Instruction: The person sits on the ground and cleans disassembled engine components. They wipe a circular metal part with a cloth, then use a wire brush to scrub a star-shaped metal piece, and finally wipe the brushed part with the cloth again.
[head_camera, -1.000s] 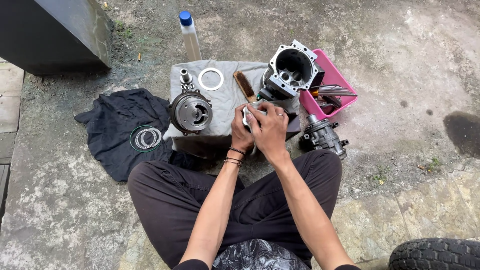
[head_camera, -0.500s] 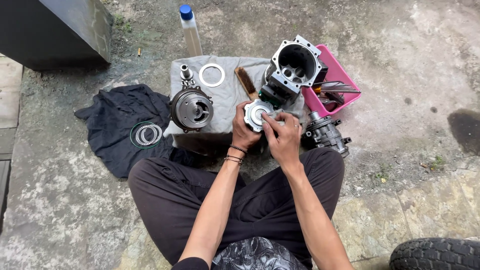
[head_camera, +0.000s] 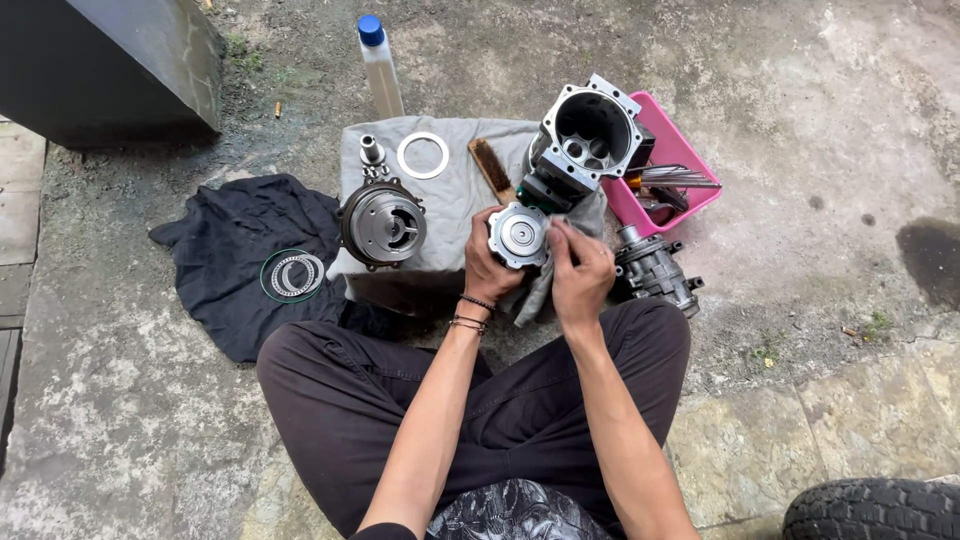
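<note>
At the bottom of the frame, a person is sitting cross-legged in dark trousers on the concrete ground (head_camera: 820, 100), both forearms reaching up toward the centre, with a black tyre (head_camera: 875, 510) showing at the lower right corner. Just above the knees, the left hand (head_camera: 487, 262) is gripping a round metal disc (head_camera: 519, 236) from the left, fingers curled behind its rim and the thumb lying on its edge. The right hand (head_camera: 578, 275) is pressing a grey rag (head_camera: 535, 290) against the disc's right side, fingers bunched together over the cloth, which is hanging down between the wrists.

Left of the hands, a round metal housing (head_camera: 383, 224) is resting on a grey cloth-covered block (head_camera: 450, 205). Further left, a black cloth (head_camera: 235, 260) is lying on the ground with thin rings (head_camera: 293, 275) on it. Right of the hands, a metal cylinder part (head_camera: 655, 272) is lying on the ground.

Beyond the disc, a brush (head_camera: 491, 170), a flat white ring (head_camera: 422, 155) and a small metal fitting (head_camera: 372, 152) are sitting on the block. A hollow metal casing (head_camera: 590, 130) is standing at the block's right edge, just beside a pink tray (head_camera: 690, 160) holding tools. Farthest, at top centre, a clear bottle with a blue cap (head_camera: 380, 70) is standing upright.
</note>
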